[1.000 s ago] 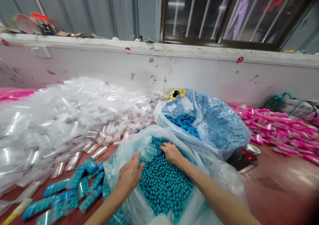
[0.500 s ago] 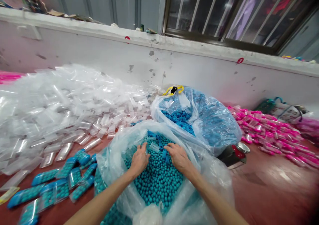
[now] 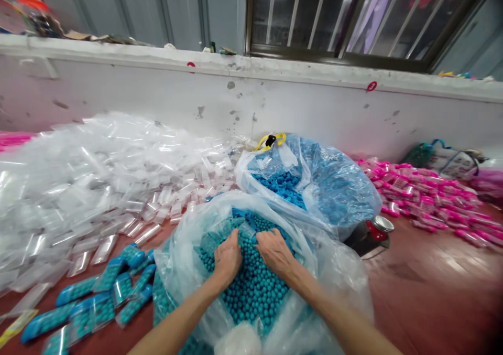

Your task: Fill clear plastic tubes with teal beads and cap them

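Observation:
Teal beads fill a large, translucent plastic bag in front of me. Both my hands are inside its mouth, over the beads. My left hand is closed, its fingertips at a small clear plastic case that shows between the hands. Facing it, my right hand has its fingers curled inward and low against the beads; what is under them is hidden. Some blue pieces lie at the far side of the bag's opening.
Filled teal packs lie on the red surface at left, before a heap of clear cases. Behind stands a bag of blue pieces. A dark jar-like object with a silvery top and pink packs are at right.
My hands have drawn closer together, and the fingers have curled in more. The blue pieces by my right fingertips no longer show. The view has shifted slightly.

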